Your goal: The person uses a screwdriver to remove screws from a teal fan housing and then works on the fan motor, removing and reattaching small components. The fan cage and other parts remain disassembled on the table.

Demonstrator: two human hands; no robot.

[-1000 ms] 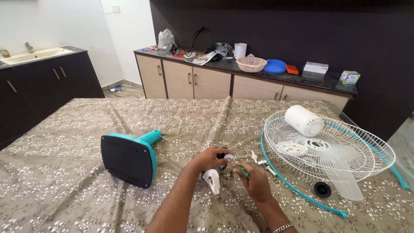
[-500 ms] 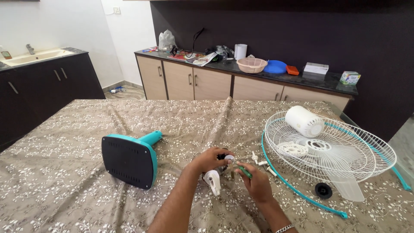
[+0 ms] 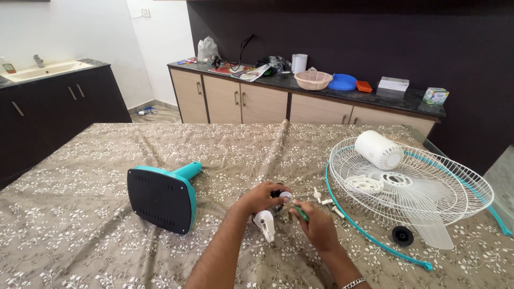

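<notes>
My left hand (image 3: 258, 197) grips a small fan motor part (image 3: 266, 220), white below and dark on top, held just above the cloth-covered table (image 3: 80, 225). My right hand (image 3: 317, 226) holds a green-handled screwdriver (image 3: 301, 213) whose tip points at the top of that part. Both hands are close together near the table's front middle. To the left lies the teal fan base (image 3: 160, 197) on its side, its dark underside facing me.
At right a white wire fan guard (image 3: 412, 184) lies flat, with a white motor cover (image 3: 379, 150), a translucent blade and a teal rim ring (image 3: 369, 235). A black knob (image 3: 401, 235) and loose white screws (image 3: 325, 200) lie near. Cabinets with a cluttered counter stand behind.
</notes>
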